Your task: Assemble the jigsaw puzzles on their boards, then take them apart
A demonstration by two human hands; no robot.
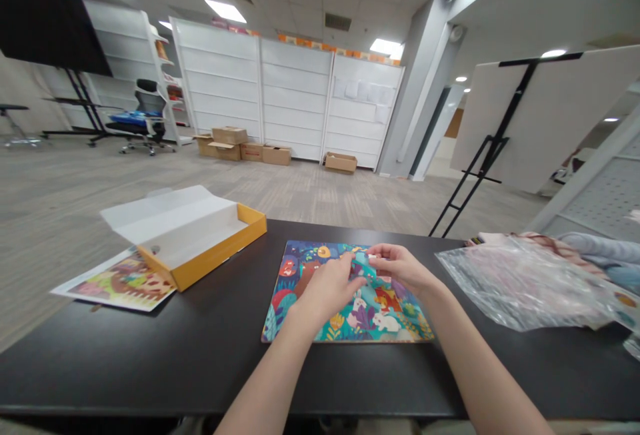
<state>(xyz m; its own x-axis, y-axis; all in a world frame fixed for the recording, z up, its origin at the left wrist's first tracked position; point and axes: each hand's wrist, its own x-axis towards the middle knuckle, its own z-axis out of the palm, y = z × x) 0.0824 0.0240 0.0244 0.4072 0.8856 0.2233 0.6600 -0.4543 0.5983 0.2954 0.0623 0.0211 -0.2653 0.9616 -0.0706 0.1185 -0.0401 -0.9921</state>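
Note:
A colourful jigsaw puzzle [333,328] with rabbits, a fox and plants lies flat on the black table. Across its upper middle rests my left hand [330,282], open, its thumb apart from the fingers, which point at the puzzle's upper part. My right hand [397,267] is over the upper right of the puzzle, thumb and fingers pinched together on a small puzzle piece, mostly hidden by the fingers. A pale gap shows in the picture just under the right fingers. The two hands are close together but apart.
On the left of the black table [210,355] stands an open yellow box [220,252] with a white lid, partly over a printed picture sheet [125,280]. Clear plastic bags [530,282] and folded cloth lie at the right. A whiteboard stand [493,148] is beyond the table.

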